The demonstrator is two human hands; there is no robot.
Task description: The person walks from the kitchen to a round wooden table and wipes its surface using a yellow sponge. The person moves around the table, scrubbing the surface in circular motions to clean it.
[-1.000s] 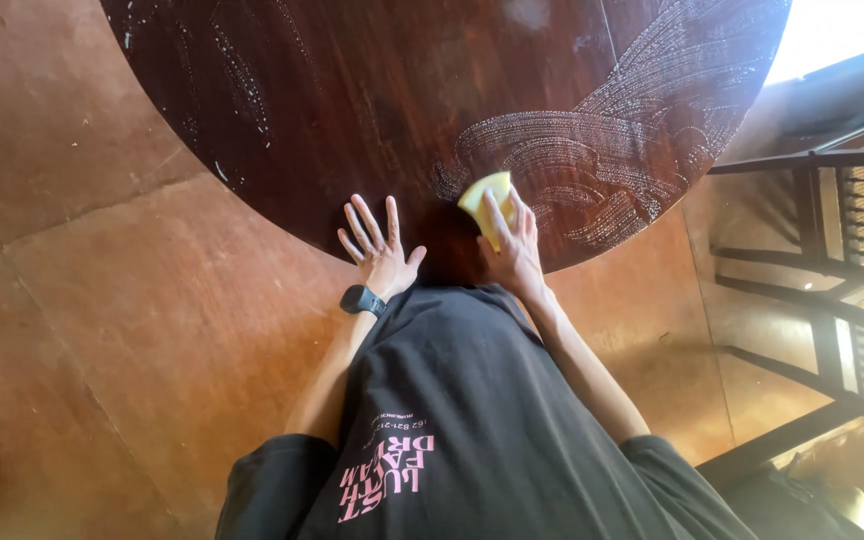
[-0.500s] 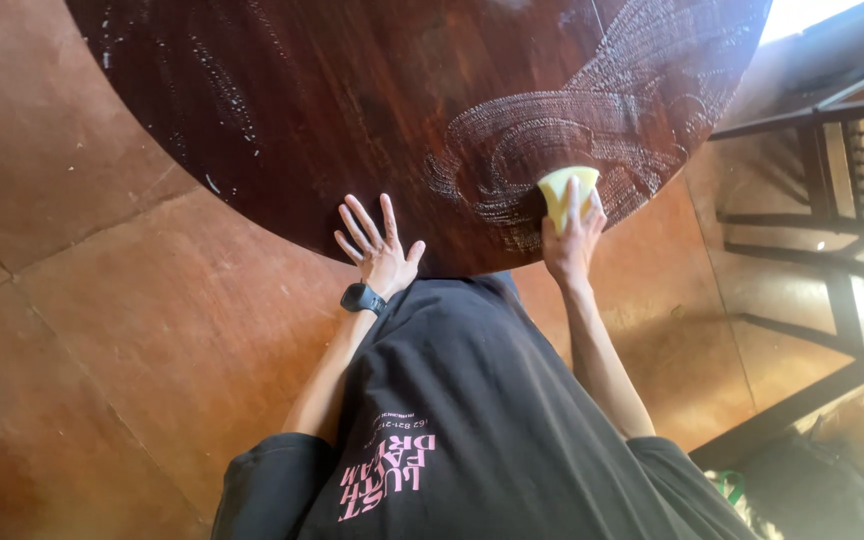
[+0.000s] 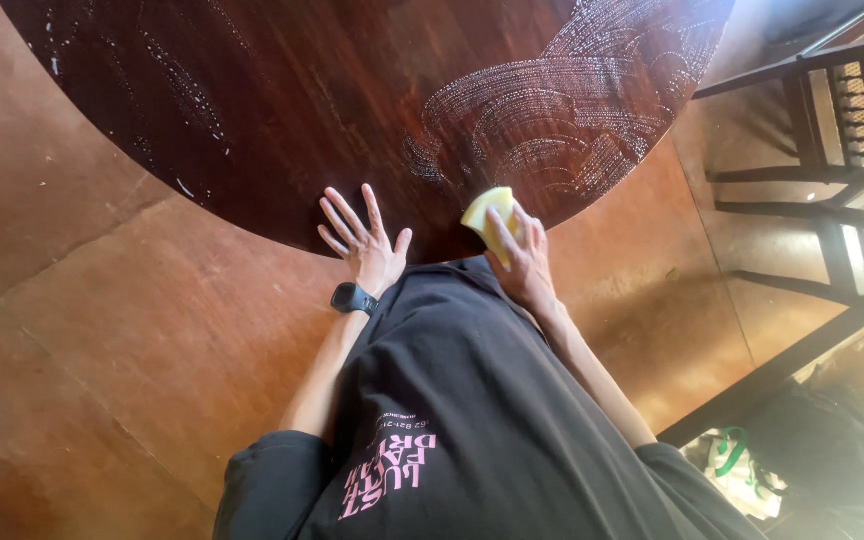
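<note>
1. We see our left hand lying flat on the near edge of the round dark wooden tabletop, with the fingers spread wide and holding nothing.
2. On the left wrist there is a black watch.
3. Our right hand is closed around a yellow sponge and presses it on the tabletop close to the near edge.
4. The sponge sits under the fingertips, and its upper corner shows past them.
5. Just beyond the sponge, the wood carries curved bands of white soapy foam. Thinner white streaks are on the far left part of the tabletop.
6. The two hands are near each other but apart, with bare dark wood between them.
7. We wear a black shirt with pink print.
8. The floor under the tabletop is reddish brown.
9. At the right stand dark wooden chairs with woven panels.
</note>
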